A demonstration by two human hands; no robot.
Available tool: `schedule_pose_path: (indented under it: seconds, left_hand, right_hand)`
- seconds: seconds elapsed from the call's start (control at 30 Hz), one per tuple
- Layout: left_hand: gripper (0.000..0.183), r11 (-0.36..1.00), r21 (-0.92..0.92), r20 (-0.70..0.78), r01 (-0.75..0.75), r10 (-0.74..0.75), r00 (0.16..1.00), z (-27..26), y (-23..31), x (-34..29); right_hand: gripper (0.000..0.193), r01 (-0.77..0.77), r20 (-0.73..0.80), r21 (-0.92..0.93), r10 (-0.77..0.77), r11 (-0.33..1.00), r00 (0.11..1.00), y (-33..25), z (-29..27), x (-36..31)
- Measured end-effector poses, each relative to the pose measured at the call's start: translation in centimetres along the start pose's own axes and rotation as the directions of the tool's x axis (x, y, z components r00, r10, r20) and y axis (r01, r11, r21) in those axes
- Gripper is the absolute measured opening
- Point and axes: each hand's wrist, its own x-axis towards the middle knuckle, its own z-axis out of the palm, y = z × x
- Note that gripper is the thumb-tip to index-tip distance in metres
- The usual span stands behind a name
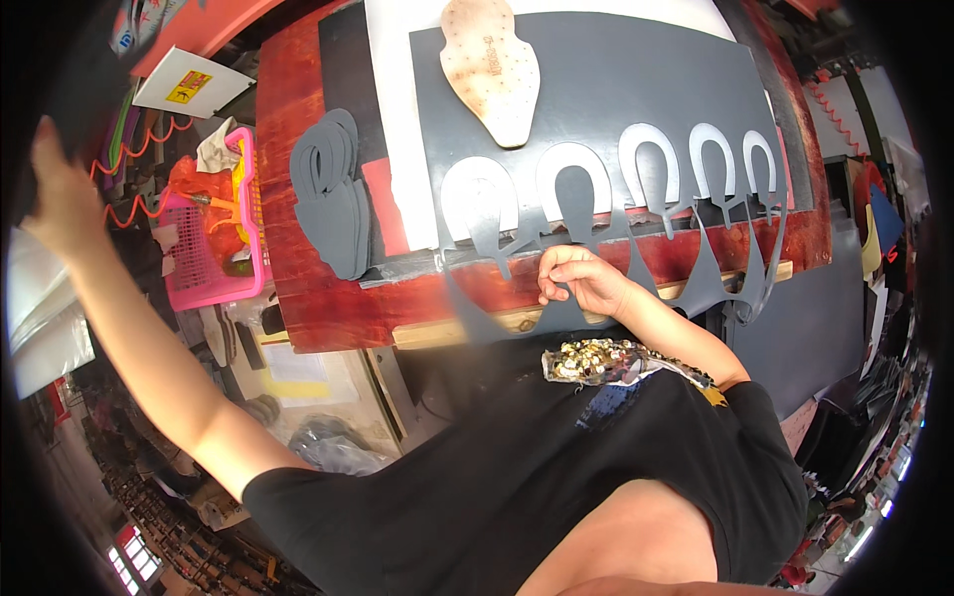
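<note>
Grey sheet point(636, 89) lies on the red bench point(323, 308), long axis left to right, its cut-out edge at your nearer right hand point(586, 281), curled, grip on it unconfirmed, while your raised left hand point(68, 199), state indiscernible, stands well apart leftward.

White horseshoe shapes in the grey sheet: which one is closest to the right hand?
The second white horseshoe from the left: in the picture it's just above the right hand; the others sit farther off.

A workshop, grey sheet point(636, 84) with cut-outs, stacked cut pieces point(343, 233), red bench point(308, 313) (mottled), coiled hose point(828, 109).
</note>
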Motion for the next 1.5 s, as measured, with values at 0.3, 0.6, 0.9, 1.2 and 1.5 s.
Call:
schedule_pose_path:
  seconds: [0.3,0.6,0.9,1.2,1.5]
  left_hand:
    - [0.061,0.970,0.138,0.730,-0.199,0.036,0.683,7.5,-1.2,-29.5]
    - [0.086,0.975,0.118,0.906,-0.188,-0.028,0.423,4.7,-0.1,-27.7]
    - [0.107,0.953,0.158,0.380,0.259,-0.301,0.875,21.0,8.6,-22.8]
    - [0.129,0.840,0.231,0.353,0.490,-0.542,0.763,26.3,12.8,-23.2]
    - [0.137,0.793,0.198,0.296,0.577,-0.609,0.736,26.3,12.8,-24.2]
  right_hand:
    - [0.011,-0.014,-0.019,-0.024,0.014,1.000,1.000,0.2,-0.2,-0.2]
    - [0.044,0.035,0.024,-0.764,-0.025,0.644,0.999,-1.9,4.8,-2.7]
    - [0.071,0.016,0.160,-0.979,-0.726,-0.201,0.669,-13.5,4.9,4.1]
    - [0.092,-0.334,-0.031,-0.907,-0.750,-0.257,0.661,-14.8,5.3,16.8]
    - [0.079,-0.139,0.197,-0.905,-0.687,-0.402,0.699,-13.3,3.9,14.7]
